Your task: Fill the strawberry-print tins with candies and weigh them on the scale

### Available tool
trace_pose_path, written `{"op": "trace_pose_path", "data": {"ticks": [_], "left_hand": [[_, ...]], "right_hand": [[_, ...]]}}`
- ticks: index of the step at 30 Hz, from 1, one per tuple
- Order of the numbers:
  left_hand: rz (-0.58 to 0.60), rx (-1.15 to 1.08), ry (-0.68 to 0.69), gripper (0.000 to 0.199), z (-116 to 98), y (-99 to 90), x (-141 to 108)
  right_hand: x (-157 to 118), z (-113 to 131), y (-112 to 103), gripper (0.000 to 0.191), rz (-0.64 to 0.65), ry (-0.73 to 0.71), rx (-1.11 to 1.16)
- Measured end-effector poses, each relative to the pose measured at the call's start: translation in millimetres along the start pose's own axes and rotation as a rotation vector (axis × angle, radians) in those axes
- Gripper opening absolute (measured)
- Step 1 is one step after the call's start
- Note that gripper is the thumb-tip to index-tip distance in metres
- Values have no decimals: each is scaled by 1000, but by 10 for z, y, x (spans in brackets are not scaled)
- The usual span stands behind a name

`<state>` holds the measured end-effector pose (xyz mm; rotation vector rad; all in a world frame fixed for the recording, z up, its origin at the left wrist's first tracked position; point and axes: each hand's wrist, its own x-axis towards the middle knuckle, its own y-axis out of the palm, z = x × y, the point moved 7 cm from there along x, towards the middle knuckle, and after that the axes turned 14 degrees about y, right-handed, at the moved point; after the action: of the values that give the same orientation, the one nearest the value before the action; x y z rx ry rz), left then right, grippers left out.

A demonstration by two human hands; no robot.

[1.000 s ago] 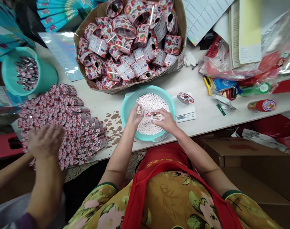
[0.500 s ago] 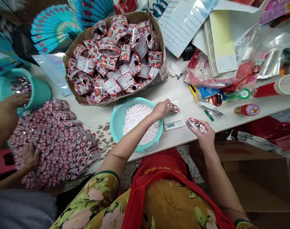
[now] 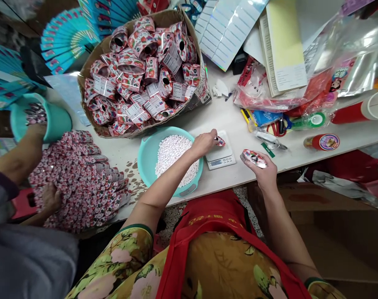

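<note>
Red pack [image 3: 254, 158] clasped in right grip [image 3: 266, 171]; left grip [image 3: 204, 143] bunched (contents hidden) at second pack [image 3: 220, 141] on scale [image 3: 227, 150].

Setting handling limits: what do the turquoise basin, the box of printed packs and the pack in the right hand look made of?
Turquoise basin: probably plastic, smooth with a soft sheen, one even color.
Box: likely cardboard, matte brown inner walls, ragged rim.
Pack: perhaps plastic film or coated card, glossy print; can't tell which.

Basin [image 3: 147, 160] sits left of scale [image 3: 228, 148]; carton [image 3: 204, 92] behind
</note>
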<state>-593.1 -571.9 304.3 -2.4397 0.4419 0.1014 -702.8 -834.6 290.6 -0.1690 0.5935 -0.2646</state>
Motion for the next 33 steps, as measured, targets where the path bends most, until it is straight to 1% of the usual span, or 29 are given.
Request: {"op": "trace_pose_path", "data": {"ticks": [3,5,6,7,9,11,13,15,17,19,21,24,28,30,31,33], "left_hand": [[-24,-11,6,25,20,8,26],[-8,-17,24,24,27,20,67],[-2,-53,36,23,31,19,84],[-3,-129,43,22,41,6,89],[-42,-396,25,21,103,-75,37],[-122,-737,-57,27,252,-222,-132],[-216,-1021,-181,39,475,-396,-419],[-293,-1184,-317,43,728,-542,-768],[-318,-1236,-445,37,943,-611,-1085],[-290,-1218,-512,27,1049,-620,-1277],[-244,-1192,-498,26,1017,-602,-1304],[-185,-1150,-399,30,802,-574,-1134],[-76,-1000,-280,32,524,-507,-818],[-38,-852,-228,37,450,-459,-673],[-35,-726,-173,38,411,-446,-595],[-15,-365,-7,29,279,-396,-429]], "right_hand": [[25,34,-3,61,1,-26,13],[15,46,-4,62,-14,-24,36],[0,50,-7,62,-29,-17,49],[-25,53,-14,63,-48,-9,66],[-99,49,-36,64,-91,6,123],[-200,20,-62,64,-122,18,209],[-319,-42,-95,63,-159,24,290],[-444,-128,-122,60,-203,27,328],[-560,-225,-127,60,-237,31,332],[-653,-314,-106,60,-251,43,327],[-714,-384,-73,61,-254,64,322],[-725,-416,-21,62,-240,96,310],[-601,-322,32,61,-209,106,281],[-510,-251,47,62,-195,109,262],[-463,-219,55,63,-184,115,249],[-369,-166,73,64,-152,133,216]]}}
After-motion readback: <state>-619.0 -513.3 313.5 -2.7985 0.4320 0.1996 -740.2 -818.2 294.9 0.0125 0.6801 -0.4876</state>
